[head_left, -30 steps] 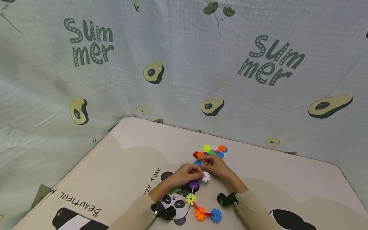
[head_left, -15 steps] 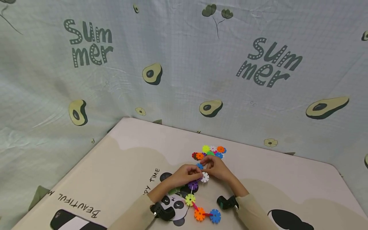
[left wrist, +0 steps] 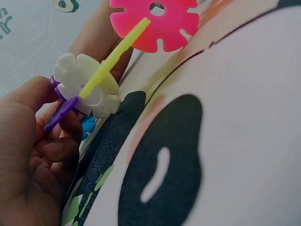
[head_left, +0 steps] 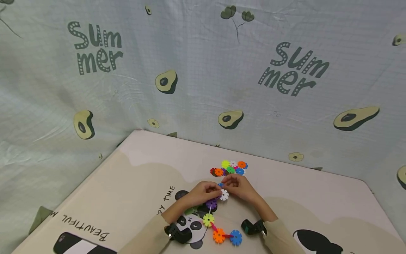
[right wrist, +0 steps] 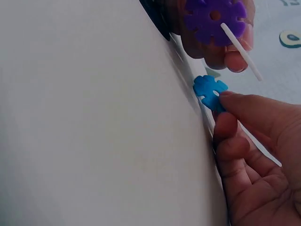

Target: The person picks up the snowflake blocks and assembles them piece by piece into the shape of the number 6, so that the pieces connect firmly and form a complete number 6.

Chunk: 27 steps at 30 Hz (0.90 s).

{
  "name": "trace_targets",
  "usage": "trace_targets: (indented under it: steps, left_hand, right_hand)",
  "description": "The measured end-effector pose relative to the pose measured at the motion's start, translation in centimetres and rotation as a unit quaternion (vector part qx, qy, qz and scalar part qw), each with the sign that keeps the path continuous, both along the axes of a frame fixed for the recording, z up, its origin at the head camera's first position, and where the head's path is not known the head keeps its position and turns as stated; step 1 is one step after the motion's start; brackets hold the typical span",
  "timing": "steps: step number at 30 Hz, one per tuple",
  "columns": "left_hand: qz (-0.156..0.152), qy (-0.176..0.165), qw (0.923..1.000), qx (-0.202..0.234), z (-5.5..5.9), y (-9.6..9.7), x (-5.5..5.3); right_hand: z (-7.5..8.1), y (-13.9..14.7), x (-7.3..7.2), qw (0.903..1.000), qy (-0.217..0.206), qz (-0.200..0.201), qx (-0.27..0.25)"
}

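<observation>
In the head view my left hand (head_left: 204,192) pinches the end of a chain of notched plastic discs, at a purple disc (left wrist: 62,113). A white disc (head_left: 224,194) juts out by its fingertips. From there the chain runs toward me through another purple disc (head_left: 211,204), a yellow disc (head_left: 208,220) and an orange disc (head_left: 219,235) to a blue disc (head_left: 236,237). Edge-on discs join them. Just right of the left hand, my right hand (head_left: 240,187) pinches a loose blue disc (right wrist: 209,91) between thumb and fingers. Fingers partly cover that disc in the head view.
Beyond the hands lies a pile of mixed-colour discs, among them a green disc (head_left: 230,169) and an orange disc (head_left: 242,164). The panda-printed table (head_left: 158,151) meets a patterned curtain (head_left: 196,88) at the back and left. Both wrists wear black cameras.
The right hand has drawn slightly toward me and right, away from the pile, carrying the blue disc closer to the white disc. The left hand holds nearly still. The head view has shifted slightly.
</observation>
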<state>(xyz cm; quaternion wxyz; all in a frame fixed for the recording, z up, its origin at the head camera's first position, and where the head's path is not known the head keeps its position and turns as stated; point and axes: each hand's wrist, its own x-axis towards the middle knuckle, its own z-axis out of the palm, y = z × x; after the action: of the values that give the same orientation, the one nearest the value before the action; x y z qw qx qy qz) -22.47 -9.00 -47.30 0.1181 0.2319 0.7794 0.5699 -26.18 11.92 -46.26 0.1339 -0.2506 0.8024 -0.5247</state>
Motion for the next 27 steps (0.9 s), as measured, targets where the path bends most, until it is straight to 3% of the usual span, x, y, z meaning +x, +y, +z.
trace_targets:
  steps: [6,17,27]
  left_hand:
    - [0.009,0.001,1.0,-0.001,0.0,-0.2,0.0]
    - [0.012,-0.007,0.9996,0.025,0.0,-0.2,0.1]
    - [0.044,-0.01,0.9988,0.021,0.0,0.0,0.1]
  right_hand:
    - [-0.4,0.8,0.5,0.9993,-0.029,0.015,-0.019]
    - [-0.5,1.8,1.5,0.9971,-0.05,-0.011,-0.057]
    - [-0.7,2.3,1.7,0.9944,-0.062,-0.017,-0.084]
